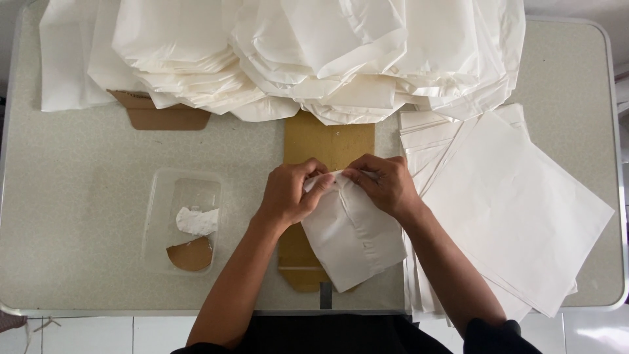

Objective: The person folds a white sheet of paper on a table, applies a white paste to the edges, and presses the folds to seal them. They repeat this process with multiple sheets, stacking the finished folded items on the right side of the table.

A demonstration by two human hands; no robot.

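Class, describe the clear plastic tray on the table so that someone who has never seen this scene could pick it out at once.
Start at the speckled grey table and look to its near left part, left of the person's left hand. There sits a shallow clear plastic tray, holding a white blob and a brown cardboard scrap. It is the only see-through thing; everything around it is white paper or brown card.

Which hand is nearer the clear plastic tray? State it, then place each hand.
Left. The left hand is just right of the clear plastic tray, pinching the white paper piece. The right hand is farther right, beyond the left.
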